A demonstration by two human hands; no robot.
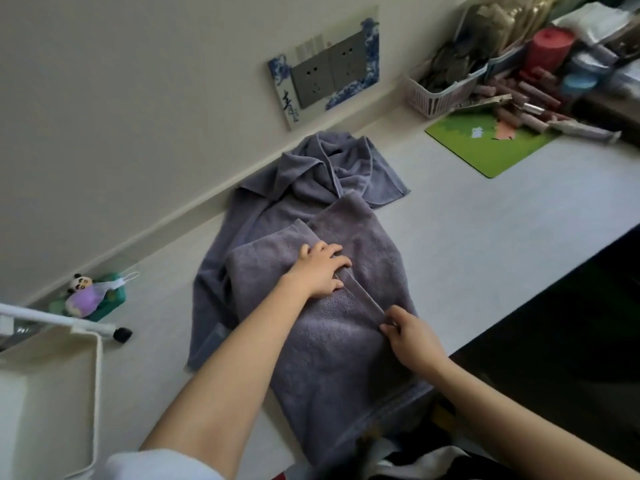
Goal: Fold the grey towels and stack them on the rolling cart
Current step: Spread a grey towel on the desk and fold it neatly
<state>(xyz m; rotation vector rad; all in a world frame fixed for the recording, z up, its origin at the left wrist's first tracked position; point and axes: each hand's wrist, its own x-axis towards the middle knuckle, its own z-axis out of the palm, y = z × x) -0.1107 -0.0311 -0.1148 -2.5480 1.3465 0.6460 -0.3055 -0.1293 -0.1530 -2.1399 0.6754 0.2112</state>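
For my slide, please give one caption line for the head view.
Left hand presses the half-folded towel; right hand pinches its edge.

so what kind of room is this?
Likely a home room, at a desk against the wall: wall sockets, a green mouse mat, a panda toy, and a basket of clutter.

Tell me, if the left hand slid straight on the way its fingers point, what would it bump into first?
The left hand points right across the top grey towel, so it would probably only cross more towel, then bare white counter. Nothing else seems to stand in that line.
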